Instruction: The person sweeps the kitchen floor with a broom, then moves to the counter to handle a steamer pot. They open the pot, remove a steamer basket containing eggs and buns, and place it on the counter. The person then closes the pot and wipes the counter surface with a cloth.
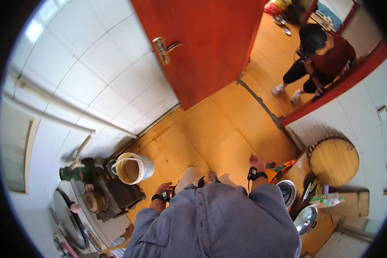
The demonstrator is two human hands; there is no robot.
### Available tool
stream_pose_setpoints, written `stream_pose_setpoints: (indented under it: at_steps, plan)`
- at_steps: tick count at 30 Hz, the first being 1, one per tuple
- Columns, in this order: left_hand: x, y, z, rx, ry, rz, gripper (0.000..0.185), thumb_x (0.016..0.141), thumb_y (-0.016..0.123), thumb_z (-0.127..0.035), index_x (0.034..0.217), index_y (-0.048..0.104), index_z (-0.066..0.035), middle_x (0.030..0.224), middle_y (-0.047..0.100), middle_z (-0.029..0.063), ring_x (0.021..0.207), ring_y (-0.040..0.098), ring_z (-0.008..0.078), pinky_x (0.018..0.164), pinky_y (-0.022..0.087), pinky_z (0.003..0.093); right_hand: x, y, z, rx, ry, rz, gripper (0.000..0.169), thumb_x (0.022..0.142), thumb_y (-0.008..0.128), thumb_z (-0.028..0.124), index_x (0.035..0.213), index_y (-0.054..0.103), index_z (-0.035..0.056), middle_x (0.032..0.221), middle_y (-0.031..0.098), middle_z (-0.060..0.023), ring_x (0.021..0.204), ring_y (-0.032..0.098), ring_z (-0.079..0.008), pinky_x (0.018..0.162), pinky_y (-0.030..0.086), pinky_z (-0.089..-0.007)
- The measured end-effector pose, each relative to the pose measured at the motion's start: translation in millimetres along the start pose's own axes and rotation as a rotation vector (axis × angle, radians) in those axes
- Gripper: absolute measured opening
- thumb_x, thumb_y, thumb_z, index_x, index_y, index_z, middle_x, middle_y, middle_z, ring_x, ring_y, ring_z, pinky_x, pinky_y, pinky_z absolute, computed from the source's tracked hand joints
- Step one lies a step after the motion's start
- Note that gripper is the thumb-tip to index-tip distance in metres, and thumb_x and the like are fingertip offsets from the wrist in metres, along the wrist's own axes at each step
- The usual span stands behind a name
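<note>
My left hand (163, 188) hangs low beside my left thigh, a strapped device on its wrist. Thin dark reddish pieces show by its fingers; whether it holds them is unclear. To its left stands a white plastic bucket (148, 170), its inside stained brown. My right hand (257, 162) is held out in front of my right side, wearing a similar wrist device. Its fingers are slightly curled and apart, with nothing visible in them. Close to it are an orange and green bag (279, 171) and a round metal pot (293, 193) on a wooden surface.
A red door (209, 42) stands open ahead. Beyond the doorway a person (332, 54) sits low. A round wooden board (333, 163) leans on the right wall, near a metal lid (305, 221) and a cardboard box (351, 206). Dark metal equipment (119, 196) is at left.
</note>
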State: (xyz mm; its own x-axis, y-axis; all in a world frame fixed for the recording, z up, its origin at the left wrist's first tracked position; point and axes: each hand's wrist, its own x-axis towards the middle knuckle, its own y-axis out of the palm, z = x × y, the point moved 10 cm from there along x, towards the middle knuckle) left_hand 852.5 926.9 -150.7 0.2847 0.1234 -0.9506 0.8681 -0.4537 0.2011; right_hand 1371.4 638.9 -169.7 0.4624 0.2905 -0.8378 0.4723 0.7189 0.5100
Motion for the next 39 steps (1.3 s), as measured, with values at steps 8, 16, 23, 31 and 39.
stream_pose_setpoints:
  at_steps: [8, 16, 23, 31, 39]
  plan:
    - [37, 29, -85, 0.377, -0.206, 0.094, 0.044, 0.086, 0.054, -0.03, 0.117, 0.043, -0.001, 0.112, 0.056, 0.0216, 0.095, 0.058, 0.0315, 0.084, 0.045, 0.0406, 23, -121, -34, 0.282, -0.028, -0.172, 0.017, 0.08, 0.041, 0.003, 0.093, 0.046, -0.0057, 0.092, 0.057, -0.0208, 0.084, 0.057, -0.0309, 0.074, 0.05, -0.0392]
    - [123, 99, -255, 0.727, -0.259, 0.211, 0.05, 0.087, 0.052, -0.032, 0.124, 0.035, -0.002, 0.113, 0.054, 0.0241, 0.097, 0.057, 0.0343, 0.085, 0.045, 0.0423, -31, -91, -17, 0.615, -0.2, -0.292, 0.021, 0.083, 0.036, 0.004, 0.099, 0.042, -0.0076, 0.096, 0.055, -0.0196, 0.085, 0.056, -0.0301, 0.073, 0.05, -0.0369]
    - [179, 288, -386, 1.305, -0.201, 0.207, 0.047, 0.09, 0.045, -0.033, 0.123, 0.035, -0.002, 0.108, 0.058, 0.022, 0.093, 0.06, 0.0321, 0.081, 0.048, 0.0408, -48, -97, -35, 0.89, -0.369, -0.315, 0.023, 0.086, 0.036, 0.005, 0.106, 0.041, -0.0064, 0.102, 0.055, -0.0184, 0.093, 0.056, -0.0293, 0.08, 0.048, -0.0364]
    - [200, 486, -330, 1.729, -0.137, 0.372, 0.051, 0.09, 0.048, -0.032, 0.127, 0.032, 0.0, 0.108, 0.058, 0.0191, 0.091, 0.06, 0.028, 0.079, 0.05, 0.0387, -162, -210, -118, 1.177, -0.628, -0.462, 0.025, 0.084, 0.038, 0.005, 0.106, 0.04, -0.0076, 0.101, 0.056, -0.02, 0.084, 0.058, -0.0286, 0.073, 0.052, -0.0366]
    - [185, 592, -139, 1.936, -0.232, 0.578, 0.048, 0.091, 0.046, -0.028, 0.126, 0.033, 0.002, 0.108, 0.057, 0.0212, 0.093, 0.06, 0.0282, 0.077, 0.051, 0.0362, -178, -298, -196, 1.55, -0.6, -0.496, 0.025, 0.082, 0.035, 0.006, 0.1, 0.045, -0.0067, 0.088, 0.06, -0.0157, 0.077, 0.061, -0.0279, 0.07, 0.053, -0.038]
